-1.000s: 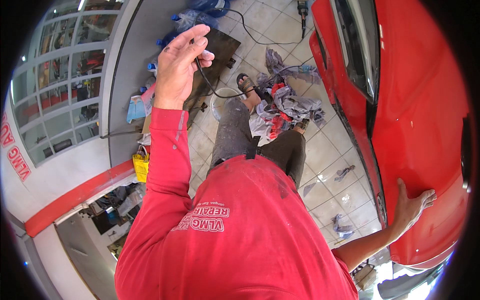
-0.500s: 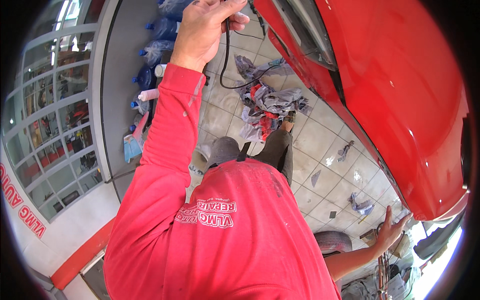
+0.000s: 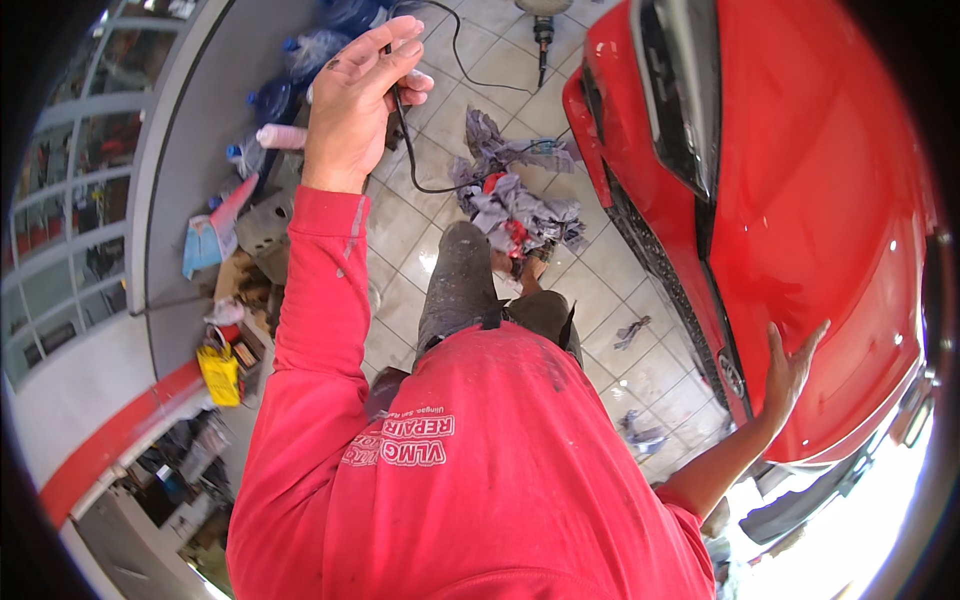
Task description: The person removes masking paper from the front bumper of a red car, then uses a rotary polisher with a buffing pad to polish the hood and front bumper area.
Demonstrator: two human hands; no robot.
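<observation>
left hand (image 3: 355, 115): bent loosely about cord (image 3: 409, 150) | cord: hangs in loop toward sheets (image 3: 515, 210) on floor (image 3: 595, 290) | right hand (image 3: 787, 375): fingers spread at car (image 3: 800, 200), contact I cannot tell | cord seems light, bendy, maybe smooth; easy grip above low bend should suit

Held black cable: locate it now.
Upper head view: the black cable loops from the left hand toward the crumpled grey sheeting, left of the red car.
</observation>
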